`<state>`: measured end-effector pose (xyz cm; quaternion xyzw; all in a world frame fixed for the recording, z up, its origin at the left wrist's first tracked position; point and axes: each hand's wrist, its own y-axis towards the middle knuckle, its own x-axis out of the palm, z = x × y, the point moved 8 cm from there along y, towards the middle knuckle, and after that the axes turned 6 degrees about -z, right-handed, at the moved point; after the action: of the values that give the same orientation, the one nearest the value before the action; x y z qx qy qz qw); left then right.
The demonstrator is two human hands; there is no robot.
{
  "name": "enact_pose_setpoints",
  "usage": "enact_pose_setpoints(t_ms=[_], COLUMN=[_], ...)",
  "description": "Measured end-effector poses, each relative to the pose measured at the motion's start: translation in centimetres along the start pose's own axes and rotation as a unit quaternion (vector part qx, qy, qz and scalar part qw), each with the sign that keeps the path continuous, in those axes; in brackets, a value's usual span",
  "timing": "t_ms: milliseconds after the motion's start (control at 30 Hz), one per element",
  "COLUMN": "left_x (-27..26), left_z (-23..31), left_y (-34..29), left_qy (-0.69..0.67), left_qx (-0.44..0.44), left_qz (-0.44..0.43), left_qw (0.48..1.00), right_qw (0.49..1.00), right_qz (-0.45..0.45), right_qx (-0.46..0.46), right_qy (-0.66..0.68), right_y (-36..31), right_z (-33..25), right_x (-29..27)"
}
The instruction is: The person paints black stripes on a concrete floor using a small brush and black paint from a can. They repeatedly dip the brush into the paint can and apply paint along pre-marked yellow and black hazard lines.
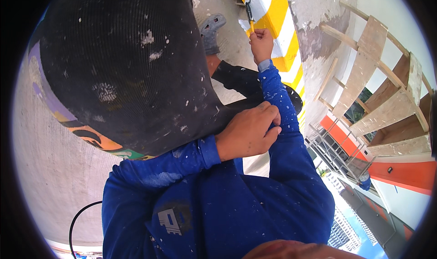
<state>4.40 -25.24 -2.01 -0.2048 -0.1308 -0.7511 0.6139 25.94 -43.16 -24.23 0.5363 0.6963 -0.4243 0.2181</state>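
Note:
My right hand (261, 45) reaches away from me, its fingers closed round the yellow handle of a paintbrush (251, 25). The brush's dark head is up against a low concrete curb (276, 9) painted in yellow and white slanted stripes. Nearer to me, my left hand (251, 130) is curled with its thumb against the fingers, beside my right forearm. Whatever it may hold is hidden. Both blue sleeves (278, 93) carry white paint specks.
My bent knee in dark, paint-spotted trousers (132, 68) fills the upper left. A grey clog (212, 28) stands on the concrete floor by the curb. Wooden plank framing (364, 63) rises at the right, with metal scaffolding (336, 145) and an orange-banded wall (403, 175) beyond.

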Motion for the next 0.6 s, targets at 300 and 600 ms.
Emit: enact_pose_setpoints(t_ms=[300,600], left_x=[0.1,0.2], left_z=[-0.1,0.0], left_y=[-0.1,-0.4], left_qy=[0.006,0.006], left_qx=[-0.003,-0.005], left_qz=[-0.009,-0.022], left_qw=[1.0,1.0], right_qw=[0.999,0.96], right_qz=[-0.002,-0.118], right_qx=[0.02,0.14], right_qy=[0.03,0.211], right_y=[-1.3,-1.3], right_z=[0.2,3.2], right_x=[0.5,2.5])
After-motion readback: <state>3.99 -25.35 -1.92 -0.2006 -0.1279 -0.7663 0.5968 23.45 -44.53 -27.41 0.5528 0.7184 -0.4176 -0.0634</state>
